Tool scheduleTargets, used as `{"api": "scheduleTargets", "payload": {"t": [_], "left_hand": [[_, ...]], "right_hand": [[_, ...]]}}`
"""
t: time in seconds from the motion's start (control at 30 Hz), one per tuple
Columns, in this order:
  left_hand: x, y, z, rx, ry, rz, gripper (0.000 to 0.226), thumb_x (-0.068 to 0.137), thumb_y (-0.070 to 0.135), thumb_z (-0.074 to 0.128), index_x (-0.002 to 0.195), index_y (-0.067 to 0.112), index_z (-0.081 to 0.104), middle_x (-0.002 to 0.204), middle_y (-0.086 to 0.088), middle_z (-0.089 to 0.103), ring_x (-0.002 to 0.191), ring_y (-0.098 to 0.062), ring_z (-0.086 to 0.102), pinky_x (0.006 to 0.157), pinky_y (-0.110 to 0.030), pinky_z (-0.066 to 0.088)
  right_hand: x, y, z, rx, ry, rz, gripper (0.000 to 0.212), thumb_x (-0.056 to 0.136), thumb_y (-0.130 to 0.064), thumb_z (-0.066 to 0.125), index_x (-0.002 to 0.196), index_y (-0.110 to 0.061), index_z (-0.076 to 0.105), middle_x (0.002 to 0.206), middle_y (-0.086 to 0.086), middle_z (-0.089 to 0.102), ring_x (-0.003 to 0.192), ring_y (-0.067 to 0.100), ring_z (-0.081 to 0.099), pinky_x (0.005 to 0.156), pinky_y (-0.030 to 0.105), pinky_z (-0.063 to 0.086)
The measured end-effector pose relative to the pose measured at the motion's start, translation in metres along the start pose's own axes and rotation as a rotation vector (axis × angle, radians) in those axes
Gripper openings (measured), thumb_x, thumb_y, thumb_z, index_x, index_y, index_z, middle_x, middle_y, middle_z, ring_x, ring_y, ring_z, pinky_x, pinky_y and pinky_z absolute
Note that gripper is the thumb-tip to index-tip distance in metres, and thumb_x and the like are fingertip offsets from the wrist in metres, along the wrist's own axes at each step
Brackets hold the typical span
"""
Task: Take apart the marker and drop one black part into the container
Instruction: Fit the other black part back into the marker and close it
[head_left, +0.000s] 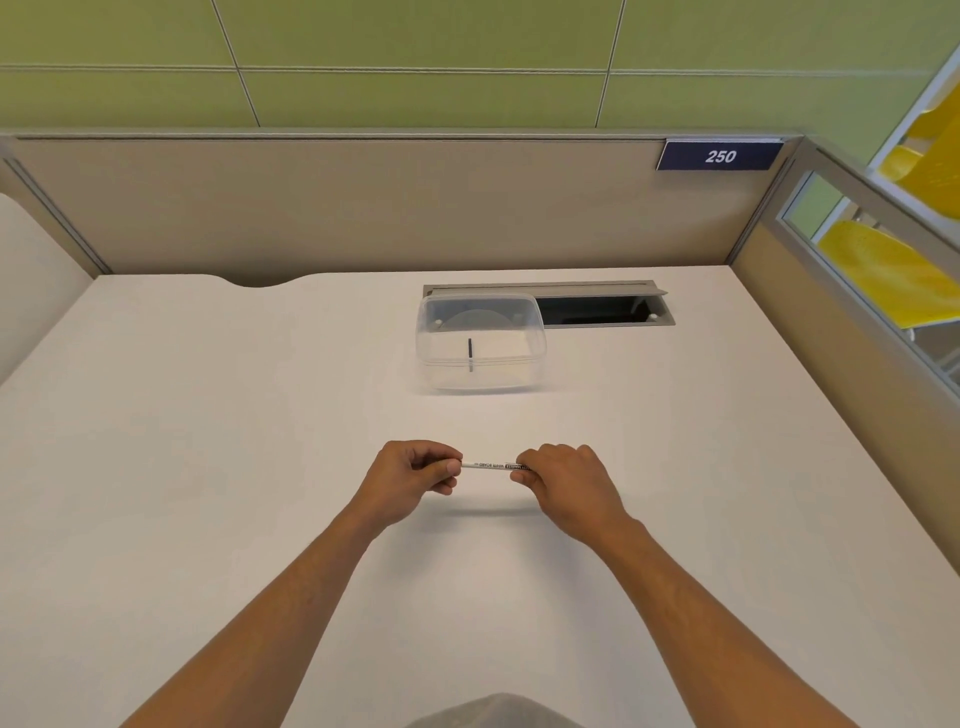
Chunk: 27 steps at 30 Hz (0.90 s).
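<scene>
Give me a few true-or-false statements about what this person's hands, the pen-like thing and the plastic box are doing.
1. Both hands grip the marker, the left hand at one end and the right hand at the other. True.
2. The marker lies flat on the desk. False: it is held above the desk, and its shadow falls below it.
3. The clear container has a lid on it. False: its top is open.
4. A thin black part is already inside the container. True.
5. The container stands right next to the hands. False: it sits farther back, by the cable slot.
</scene>
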<state>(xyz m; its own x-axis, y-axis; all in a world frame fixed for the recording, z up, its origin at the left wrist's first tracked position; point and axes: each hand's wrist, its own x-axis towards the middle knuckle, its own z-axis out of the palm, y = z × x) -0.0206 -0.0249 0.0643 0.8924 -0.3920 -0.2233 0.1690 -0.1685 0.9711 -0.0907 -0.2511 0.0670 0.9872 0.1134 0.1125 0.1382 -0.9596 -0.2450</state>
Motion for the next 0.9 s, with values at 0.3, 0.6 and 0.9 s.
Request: {"api": "scheduleTargets", "payload": {"t": [0.3, 0.6, 0.9], "left_hand": [[-0.002, -0.004, 0.006, 0.029, 0.014, 0.006, 0.005, 0.086, 0.000, 0.066, 0.085, 0.000, 0.071, 0.071, -0.011, 0.070, 0.064, -0.021, 0.068, 0.065, -0.026, 0.058], [-0.002, -0.007, 0.011, 0.045, 0.077, -0.014, 0.008, 0.088, 0.001, 0.065, 0.082, 0.000, 0.071, 0.069, -0.010, 0.070, 0.061, -0.020, 0.067, 0.061, -0.025, 0.058], [0.000, -0.012, 0.012, 0.092, 0.045, -0.039, 0.009, 0.089, 0.005, 0.065, 0.082, 0.001, 0.070, 0.072, -0.013, 0.071, 0.063, -0.023, 0.068, 0.067, -0.035, 0.060]], "right_hand": [[-0.001, 0.000, -0.002, 0.040, 0.006, -0.006, 0.027, 0.096, -0.040, 0.042, 0.092, -0.021, 0.061, 0.075, 0.000, 0.060, 0.071, 0.024, 0.050, 0.062, 0.034, 0.028], [-0.005, -0.005, 0.005, 0.102, 0.048, 0.045, 0.024, 0.095, -0.036, 0.046, 0.084, -0.019, 0.060, 0.069, 0.001, 0.059, 0.067, 0.025, 0.049, 0.061, 0.034, 0.029], [-0.007, -0.003, 0.012, 0.120, 0.023, 0.065, 0.025, 0.095, -0.035, 0.046, 0.081, -0.019, 0.059, 0.066, 0.001, 0.058, 0.065, 0.025, 0.049, 0.060, 0.036, 0.032]]}}
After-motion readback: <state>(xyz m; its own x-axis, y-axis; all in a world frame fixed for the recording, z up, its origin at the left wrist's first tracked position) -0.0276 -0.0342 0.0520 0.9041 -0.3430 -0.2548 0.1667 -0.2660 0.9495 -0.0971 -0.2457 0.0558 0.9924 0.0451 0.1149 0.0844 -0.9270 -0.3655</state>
